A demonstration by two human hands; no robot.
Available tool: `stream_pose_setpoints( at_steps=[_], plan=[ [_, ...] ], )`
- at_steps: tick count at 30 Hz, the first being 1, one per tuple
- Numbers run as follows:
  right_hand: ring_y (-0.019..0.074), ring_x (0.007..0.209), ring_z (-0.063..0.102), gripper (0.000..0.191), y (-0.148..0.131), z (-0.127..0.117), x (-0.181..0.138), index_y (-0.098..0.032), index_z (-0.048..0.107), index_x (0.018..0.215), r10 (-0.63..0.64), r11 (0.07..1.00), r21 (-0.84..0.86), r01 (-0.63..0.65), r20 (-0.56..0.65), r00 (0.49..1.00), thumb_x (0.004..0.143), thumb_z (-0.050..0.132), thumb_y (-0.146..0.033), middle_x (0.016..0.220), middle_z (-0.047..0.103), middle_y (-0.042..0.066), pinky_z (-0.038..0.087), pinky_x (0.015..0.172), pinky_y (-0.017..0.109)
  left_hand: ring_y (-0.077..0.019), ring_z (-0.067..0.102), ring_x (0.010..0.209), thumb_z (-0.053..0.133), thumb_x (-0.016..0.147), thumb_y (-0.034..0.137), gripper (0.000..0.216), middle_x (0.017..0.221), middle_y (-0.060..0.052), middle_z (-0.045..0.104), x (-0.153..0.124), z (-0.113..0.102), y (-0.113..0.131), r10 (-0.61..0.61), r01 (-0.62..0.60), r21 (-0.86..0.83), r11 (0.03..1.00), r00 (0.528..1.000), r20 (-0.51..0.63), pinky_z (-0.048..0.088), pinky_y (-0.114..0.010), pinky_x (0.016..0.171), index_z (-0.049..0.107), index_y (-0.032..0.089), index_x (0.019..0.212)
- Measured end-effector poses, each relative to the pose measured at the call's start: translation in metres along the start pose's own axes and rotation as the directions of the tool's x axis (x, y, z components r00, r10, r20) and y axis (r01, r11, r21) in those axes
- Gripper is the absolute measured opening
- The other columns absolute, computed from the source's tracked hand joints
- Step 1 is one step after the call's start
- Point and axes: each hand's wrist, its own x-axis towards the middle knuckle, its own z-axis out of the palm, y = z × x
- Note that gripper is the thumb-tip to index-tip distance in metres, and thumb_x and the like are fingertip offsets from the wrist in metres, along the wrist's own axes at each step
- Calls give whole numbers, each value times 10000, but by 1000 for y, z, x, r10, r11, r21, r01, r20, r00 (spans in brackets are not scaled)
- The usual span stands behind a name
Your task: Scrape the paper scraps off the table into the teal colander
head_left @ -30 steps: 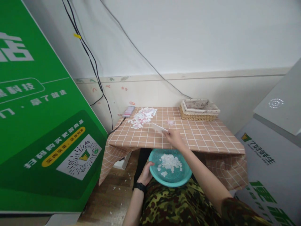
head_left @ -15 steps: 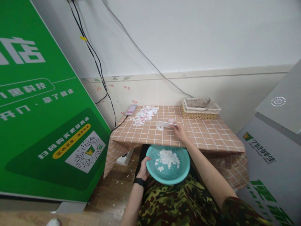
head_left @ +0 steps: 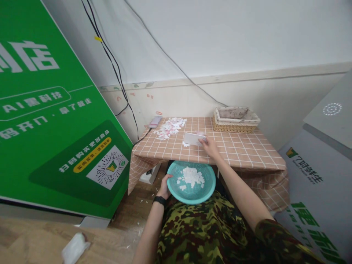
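My left hand (head_left: 165, 187) grips the left rim of a teal plastic basin (head_left: 176, 194) with mesh-like walls, held just below the table's front edge. Small white paper scraps (head_left: 192, 176) lie in the middle of it. Over the tabletop, my right hand (head_left: 210, 146) pinches the right end of a flat white card-like piece (head_left: 192, 139). A few paper bits (head_left: 186, 144) show at that piece's lower left edge. Farther left on the cloth is a spread pile of white and pinkish paper scraps (head_left: 170, 127).
A checked brown tablecloth (head_left: 242, 146) covers the table. A lined wicker basket (head_left: 236, 127) stands at the back right, a blurred-out flat item (head_left: 155, 122) at the back left. A green cabinet (head_left: 68, 121) rises on the left. Scraps and a white bag (head_left: 75, 247) lie on the floor.
The view has shifted slightly, bringing the white bag on the floor into sight. The white card in my right hand has tilted, so more of its face shows. My left hand still holds the basin.
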Motion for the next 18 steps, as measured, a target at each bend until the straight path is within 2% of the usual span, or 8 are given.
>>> stream_pose_setpoints(
  at_steps=[8,11,14,18],
  plan=[
    [209,784,598,346,-1,5,0,-173,611,1000,-69,997,39,66,88,994,884,403,-424,874,673,81,415,699,297,-276,666,793,554,691,238,330,814,-122,726,-3,0,0,2,-2,-5,1000,1000,-9,493,-400,773,641,79,967],
    [206,779,594,364,0,3,0,-171,599,1006,-40,998,57,40,-2,999,888,384,-441,889,669,86,414,687,294,-285,664,808,559,692,244,359,823,-132,727,-3,3,1,-16,16,-5,1000,1000,0,490,-409,785,634,69,996],
    [215,719,583,378,4,2,1,-173,608,945,73,997,-17,-75,-122,990,874,392,-476,827,669,94,397,642,297,-294,662,830,553,694,243,390,849,-144,724,-3,6,3,-37,38,-3,999,999,13,488,-425,792,622,63,1033],
    [215,659,569,363,10,2,0,-176,626,883,96,991,-83,-109,-139,986,847,434,-482,733,659,86,365,605,291,-295,661,842,552,685,223,409,888,-148,721,-4,7,5,-47,47,-2,999,999,26,486,-433,801,613,66,1057]
  ],
)
